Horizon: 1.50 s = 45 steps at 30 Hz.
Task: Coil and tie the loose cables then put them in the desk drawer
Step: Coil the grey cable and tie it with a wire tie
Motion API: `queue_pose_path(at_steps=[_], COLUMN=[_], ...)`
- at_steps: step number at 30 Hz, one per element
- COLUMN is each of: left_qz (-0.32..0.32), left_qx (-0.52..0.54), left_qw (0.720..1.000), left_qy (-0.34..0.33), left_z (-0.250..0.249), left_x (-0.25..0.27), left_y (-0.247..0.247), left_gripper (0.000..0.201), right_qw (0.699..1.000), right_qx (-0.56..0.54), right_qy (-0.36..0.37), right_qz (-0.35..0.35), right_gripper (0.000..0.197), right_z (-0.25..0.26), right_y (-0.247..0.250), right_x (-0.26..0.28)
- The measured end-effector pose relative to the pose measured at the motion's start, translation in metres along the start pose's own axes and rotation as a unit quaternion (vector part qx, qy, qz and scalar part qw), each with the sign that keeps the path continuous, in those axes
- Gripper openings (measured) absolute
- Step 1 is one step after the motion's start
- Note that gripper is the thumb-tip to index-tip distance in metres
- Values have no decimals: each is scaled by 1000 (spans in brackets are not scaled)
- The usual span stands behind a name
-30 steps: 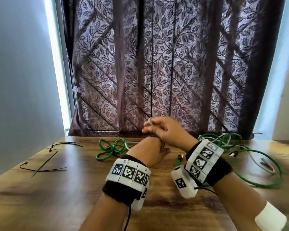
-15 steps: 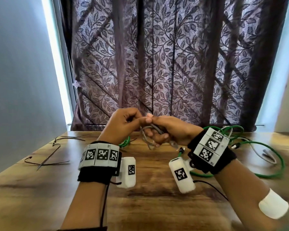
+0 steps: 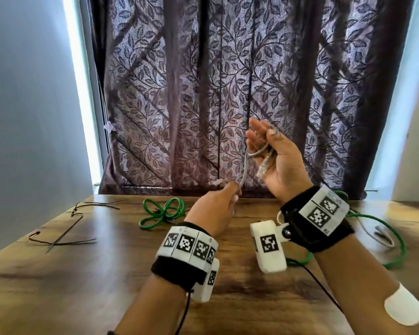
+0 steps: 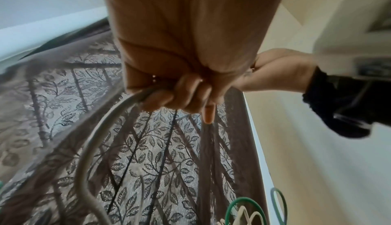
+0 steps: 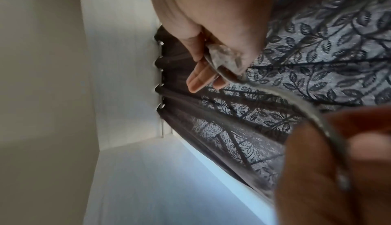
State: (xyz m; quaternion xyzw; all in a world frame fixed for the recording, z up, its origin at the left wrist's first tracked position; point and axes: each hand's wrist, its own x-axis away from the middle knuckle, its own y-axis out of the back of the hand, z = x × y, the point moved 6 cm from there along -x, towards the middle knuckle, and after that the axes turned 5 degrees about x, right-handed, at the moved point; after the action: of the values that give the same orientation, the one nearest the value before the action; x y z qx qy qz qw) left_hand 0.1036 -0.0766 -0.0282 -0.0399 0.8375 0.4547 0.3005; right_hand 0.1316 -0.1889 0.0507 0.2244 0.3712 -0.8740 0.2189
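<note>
My right hand [image 3: 273, 151] is raised in front of the curtain, palm toward me, and its thumb pins a small loop of grey cable [image 3: 244, 165] against the palm. A clear connector [image 5: 224, 58] lies under that thumb. Below it, my left hand [image 3: 218, 209] grips the lower stretch of the same grey cable [image 4: 91, 153] in curled fingers [image 4: 175, 98]. A green cable [image 3: 162, 212] lies coiled and tied on the desk behind my left hand. A loose green cable [image 3: 394, 238] and a white cable [image 3: 373, 234] sprawl at the right.
Several black cable ties [image 3: 65, 228] lie on the wooden desk [image 3: 94, 286] at the far left. A patterned curtain [image 3: 203, 93] hangs along the desk's far edge. A grey wall [image 3: 22, 117] stands to the left. No drawer is in view.
Both hands held the grey loop together just above the desk. Now my right hand has lifted it high, and my left hand has dropped below, drawing a strand of cable out between them.
</note>
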Motion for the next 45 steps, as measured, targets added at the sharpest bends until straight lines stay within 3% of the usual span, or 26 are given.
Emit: queue_pose_path(at_steps=[3, 5, 6, 8, 10, 13, 16, 19, 22, 26, 29, 33, 35, 38, 40, 42, 45], left_qz=[37, 30, 18, 4, 4, -15, -76, -162, -258, -316, -300, -251, -212, -143, -82, -7, 48], left_qx=[-24, -77, -104, -134, -133, -66, -18, 76, 80, 90, 139, 269, 321, 381, 360, 276, 112], left_qw=[999, 996, 994, 989, 987, 988, 982, 966, 950, 939, 938, 926, 920, 913, 929, 960, 992], left_qy=[-6, -27, -43, -70, -88, -142, -175, -188, -158, -102, -102, -84, -80, -37, 16, 50, 37], left_z=[-11, -21, -26, -33, -38, -44, -37, -30, -19, 6, 13, 19, 24, 30, 27, 19, -1], left_x=[2, 4, 6, 9, 12, 15, 15, 16, 19, 21, 19, 12, 7, -1, -4, -4, -1], left_y=[-6, 0, 7, 17, 23, 27, 40, 61, 76, 86, 83, 74, 67, 46, 21, -6, -20], left_gripper=[27, 34, 36, 39, 37, 38, 40, 37, 33, 46, 46, 32, 27, 23, 21, 16, 20], right_qw=[999, 992, 977, 914, 865, 872, 881, 895, 870, 895, 886, 871, 888, 938, 971, 984, 994], right_qx=[14, 111, 201, 388, 464, 398, 373, 332, 368, 299, 224, 108, 37, -50, -70, -97, -47], right_qy=[-39, -54, -43, -21, -49, -127, -125, -154, -184, -222, -305, -328, -310, -241, -166, -112, -61], right_qz=[-6, 35, 60, 116, 184, 255, 263, 255, 270, 246, 269, 350, 338, 245, 158, 96, 75], right_gripper=[20, 20, 22, 22, 20, 15, 10, 28, 18, 43, 49, 27, 21, 23, 33, 31, 19], right_z=[2, -1, -1, -6, -19, -44, -53, -53, -62, -76, -80, -71, -56, -26, -8, 1, 3], right_y=[9, 8, 7, 1, -4, -9, -13, -16, -19, -18, -21, -20, -18, -14, -8, -2, -1], right_x=[-2, -2, -1, 2, 6, 15, 17, 21, 33, 34, 42, 45, 36, 17, 7, 3, 0])
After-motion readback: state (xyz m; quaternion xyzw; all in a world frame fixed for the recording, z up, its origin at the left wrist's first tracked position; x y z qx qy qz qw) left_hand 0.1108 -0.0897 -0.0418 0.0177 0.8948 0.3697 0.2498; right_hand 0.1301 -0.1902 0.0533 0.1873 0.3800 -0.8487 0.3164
